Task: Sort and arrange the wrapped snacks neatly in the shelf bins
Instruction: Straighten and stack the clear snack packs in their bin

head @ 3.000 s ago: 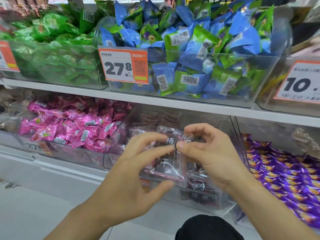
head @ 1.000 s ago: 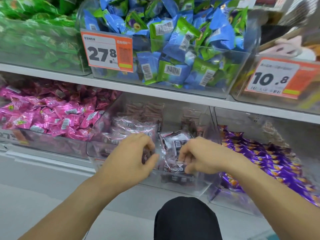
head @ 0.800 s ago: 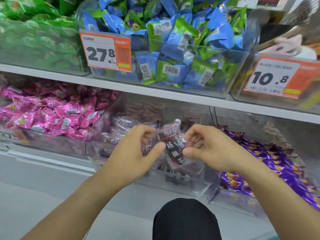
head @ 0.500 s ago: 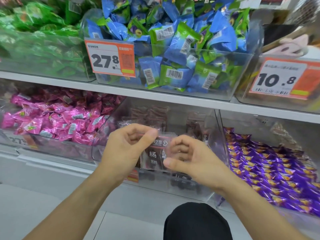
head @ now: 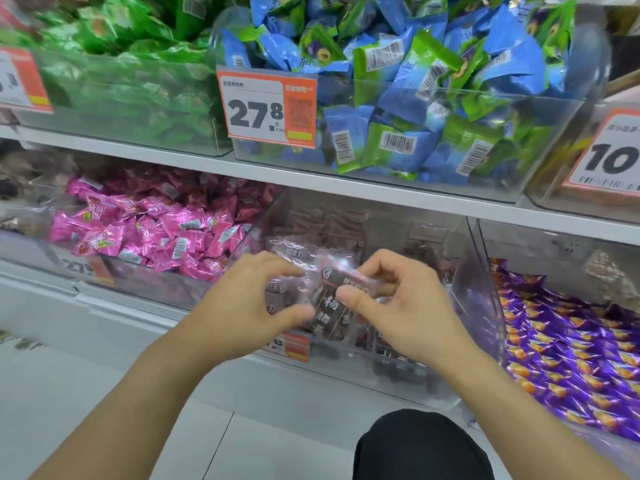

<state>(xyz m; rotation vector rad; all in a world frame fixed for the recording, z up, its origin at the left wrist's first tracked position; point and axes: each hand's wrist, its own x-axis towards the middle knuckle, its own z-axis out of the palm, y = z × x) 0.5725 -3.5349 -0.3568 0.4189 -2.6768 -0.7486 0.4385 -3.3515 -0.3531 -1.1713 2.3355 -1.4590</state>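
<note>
From the head view, a clear snack pack [head: 330, 303] is pinched between the left hand [head: 242, 306] and the right hand [head: 408, 313], held just above the front edge of the middle bin [head: 481, 299]. Its long side is pointed up and down. Both hands are equally near.

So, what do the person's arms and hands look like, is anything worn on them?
Both forearms are bare: no sleeves show. The left hand and the right hand wear no gloves, and no rings, watch or bracelet can be seen on them or the wrists. Fingernails look short and unpainted, though the picture is slightly blurred.
</note>
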